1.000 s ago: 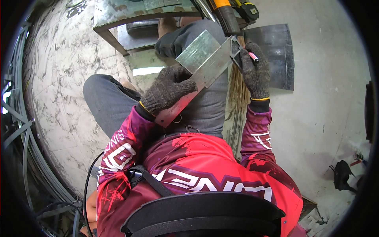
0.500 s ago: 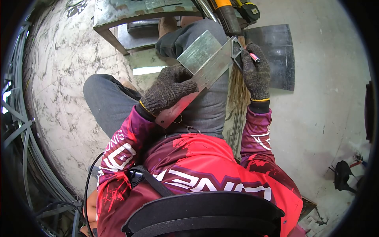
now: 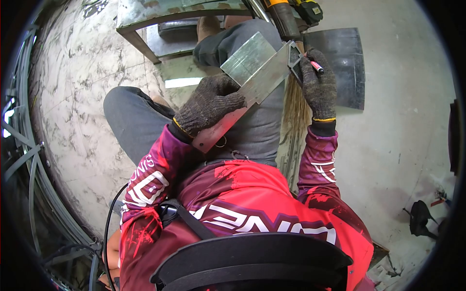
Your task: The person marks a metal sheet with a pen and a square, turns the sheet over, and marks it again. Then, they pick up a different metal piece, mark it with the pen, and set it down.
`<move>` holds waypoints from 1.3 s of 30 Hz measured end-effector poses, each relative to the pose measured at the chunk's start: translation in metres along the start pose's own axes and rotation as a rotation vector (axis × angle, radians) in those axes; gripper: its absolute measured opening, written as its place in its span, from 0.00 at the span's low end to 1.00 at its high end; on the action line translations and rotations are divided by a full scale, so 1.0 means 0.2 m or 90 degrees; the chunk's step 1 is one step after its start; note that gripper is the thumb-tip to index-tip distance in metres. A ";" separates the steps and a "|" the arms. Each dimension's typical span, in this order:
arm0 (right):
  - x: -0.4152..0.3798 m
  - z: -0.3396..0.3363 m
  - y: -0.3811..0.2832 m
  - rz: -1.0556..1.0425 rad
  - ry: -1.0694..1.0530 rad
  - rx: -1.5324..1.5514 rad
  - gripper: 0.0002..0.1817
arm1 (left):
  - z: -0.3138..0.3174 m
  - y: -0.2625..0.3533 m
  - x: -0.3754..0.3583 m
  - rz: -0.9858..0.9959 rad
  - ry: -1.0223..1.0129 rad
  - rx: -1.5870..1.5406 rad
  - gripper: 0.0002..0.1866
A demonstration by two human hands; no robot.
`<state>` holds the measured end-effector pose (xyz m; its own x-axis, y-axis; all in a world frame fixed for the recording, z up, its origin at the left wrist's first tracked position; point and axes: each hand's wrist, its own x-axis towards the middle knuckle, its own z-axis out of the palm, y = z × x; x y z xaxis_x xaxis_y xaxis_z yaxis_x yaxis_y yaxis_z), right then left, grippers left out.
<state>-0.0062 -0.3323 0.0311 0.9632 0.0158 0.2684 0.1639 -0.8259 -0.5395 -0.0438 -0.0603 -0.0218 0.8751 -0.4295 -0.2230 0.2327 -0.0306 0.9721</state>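
Observation:
I sit on the floor with a long flat metal strip (image 3: 264, 80) lying across my lap. My left hand (image 3: 209, 105), in a dark knit glove, presses down on the strip near its lower end. My right hand (image 3: 318, 86), also gloved, grips a red marker (image 3: 315, 66) at the strip's upper end, beside a small metal square (image 3: 294, 57) set against that end. A second piece of sheet metal (image 3: 247, 57) lies under the strip on my knee.
A dark metal sheet (image 3: 344, 63) lies on the concrete floor to the right. A broom's bristles (image 3: 293, 109) run beside my right leg. A metal frame (image 3: 160, 19) and a yellow power tool (image 3: 301, 9) sit ahead. Curved metal bars (image 3: 29, 169) line the left.
The view has shifted slightly, so my hands and the strip sit a little higher and to the right. Both hands keep their hold and place on the strip.

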 end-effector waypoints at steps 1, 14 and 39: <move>0.00 0.00 -0.01 0.000 0.000 0.000 0.13 | 0.00 0.00 0.00 0.000 0.000 0.000 0.17; 0.00 0.00 0.00 -0.036 0.015 -0.005 0.12 | 0.00 -0.03 0.01 0.010 -0.016 -0.033 0.16; 0.01 -0.01 0.03 -0.007 -0.023 -0.021 0.13 | 0.00 -0.02 0.01 0.026 -0.007 -0.006 0.18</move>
<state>-0.0031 -0.3374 0.0304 0.9686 0.0447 0.2447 0.1678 -0.8436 -0.5101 -0.0428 -0.0618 -0.0271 0.8793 -0.4403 -0.1818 0.2002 -0.0047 0.9797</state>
